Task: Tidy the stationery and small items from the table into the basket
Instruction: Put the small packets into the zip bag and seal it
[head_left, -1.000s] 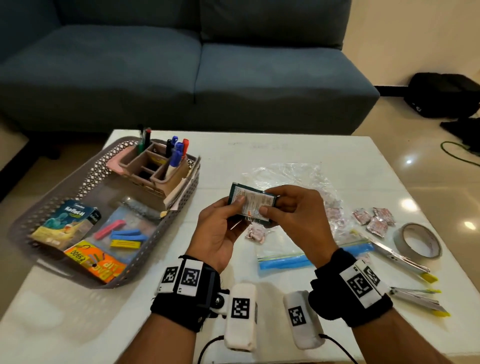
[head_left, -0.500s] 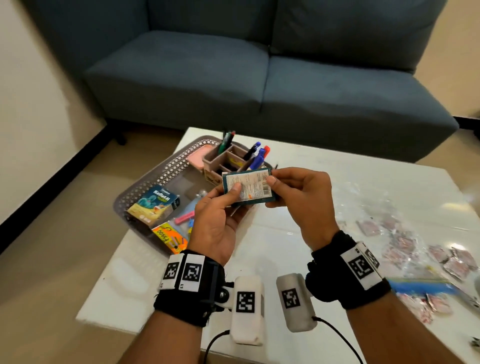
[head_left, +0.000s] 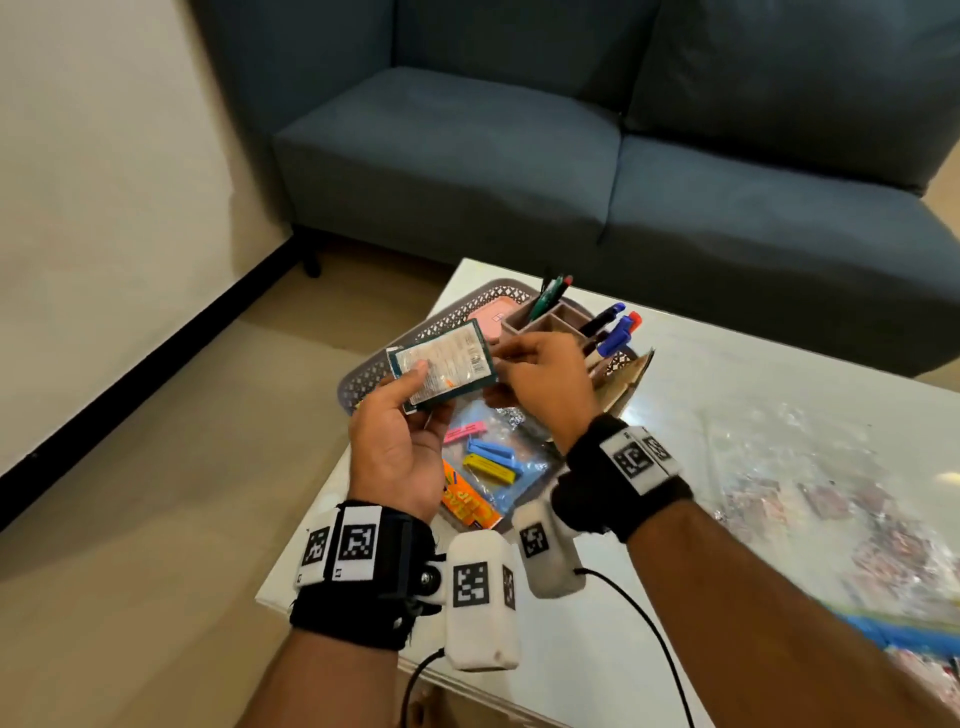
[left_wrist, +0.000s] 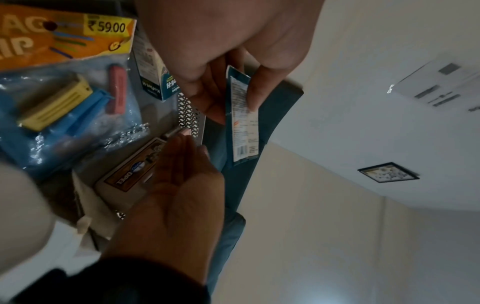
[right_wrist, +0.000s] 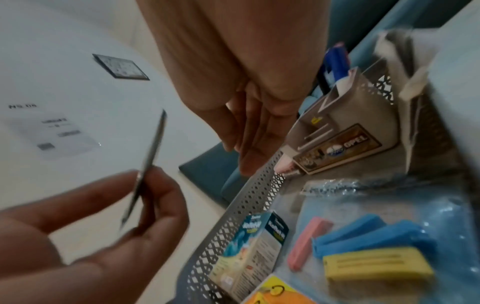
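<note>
A flat dark-green packet (head_left: 441, 366) with a white label hangs over the grey perforated basket (head_left: 457, 312). My left hand (head_left: 413, 387) pinches its lower left corner, thumb on the label. The left wrist view shows the packet (left_wrist: 241, 115) almost edge-on between thumb and fingers. My right hand (head_left: 519, 364) is at the packet's right edge with straight fingers, and the right wrist view shows it (right_wrist: 249, 133) apart from the packet (right_wrist: 150, 164). In the basket lie a bag of coloured clips (head_left: 488, 457), a small box (right_wrist: 254, 246) and a pen organiser (head_left: 550, 322).
The basket sits at the near left corner of the white table (head_left: 727, 415). Several small sachets in clear plastic (head_left: 831, 493) lie on the table to the right. A blue sofa (head_left: 519, 156) stands behind the table, with bare floor to the left.
Both hands carried the packet left from above the table to above the basket. The right hand, which pinched its right edge, has let go. The head view swung left.
</note>
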